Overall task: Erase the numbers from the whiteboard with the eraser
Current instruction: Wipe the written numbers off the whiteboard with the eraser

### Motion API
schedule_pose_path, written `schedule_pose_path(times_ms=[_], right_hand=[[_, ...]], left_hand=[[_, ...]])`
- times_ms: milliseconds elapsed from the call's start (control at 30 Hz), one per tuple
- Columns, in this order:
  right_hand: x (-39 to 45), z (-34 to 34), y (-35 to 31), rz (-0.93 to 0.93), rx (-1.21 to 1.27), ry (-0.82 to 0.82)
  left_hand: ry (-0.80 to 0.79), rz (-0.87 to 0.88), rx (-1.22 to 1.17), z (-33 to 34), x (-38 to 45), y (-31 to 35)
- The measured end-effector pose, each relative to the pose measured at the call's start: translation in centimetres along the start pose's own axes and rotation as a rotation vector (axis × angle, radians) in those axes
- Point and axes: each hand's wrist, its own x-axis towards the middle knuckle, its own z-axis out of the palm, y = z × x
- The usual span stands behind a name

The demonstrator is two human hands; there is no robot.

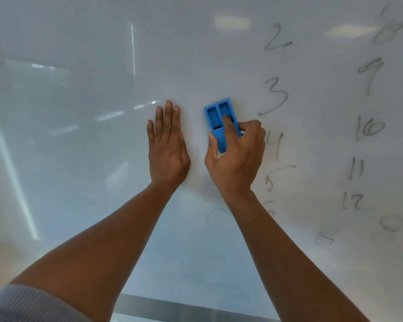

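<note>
Meanwhile right hand [236, 151] grips eraser [221, 119] on whiteboard [79, 112], left hand [166, 145] pressed flat beside it.

A glossy, smooth whiteboard [79, 112] is seen mirroring ceiling lights, a matt blue plastic eraser [215, 117] with moulded recesses is shown, brushed metal is seen on the bottom frame [172, 309], and ribbed grey cloth forms the sleeve [21, 305].

Office or classroom: wall whiteboard [79, 159]
</note>
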Motion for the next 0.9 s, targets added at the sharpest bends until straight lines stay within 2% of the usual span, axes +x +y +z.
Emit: schedule_pose_path(times_ms=[100, 200, 300, 467, 567, 700, 800, 900], right_hand=[[-2.8, 0.8, -0.1, -0.135, -0.050, -0.121], [-5.7, 0.7, 1.4, -0.187, -0.076, -0.183], [-6.3, 0.1, 3.1, -0.132, -0.095, -0.130], [-1.5, -0.4, 2.5, 0.099, 0.010, 0.081], [-0.5, 0.4, 0.5, 0.035, 0.035, 0.048], [-3.8, 1.8, -0.6, -0.050, 0.029, -0.047], [-8.6, 2.2, 0.4, -0.032, 0.078, -0.108], [-11.0, 1.9, 2.2, 0.058, 0.096, -0.082]], left_hand=[[0.014, 0.013, -0.017, 0.3, -0.1, -0.2], [0.000, 0.024, -0.025, 0.1, -0.2, -0.8], [-0.007, 0.039, -0.026, -0.2, -0.4, -1.2], [0.027, 0.013, -0.027, 0.1, -0.8, -0.6], [0.041, -0.001, -0.026, 0.5, -1.0, -0.5], [0.029, 0.021, -0.035, 0.5, -1.4, -1.1], [0.006, 0.017, -0.037, 0.4, -1.8, -1.4], [-0.010, 0.026, -0.019, 0.2, -2.5, -1.7]])
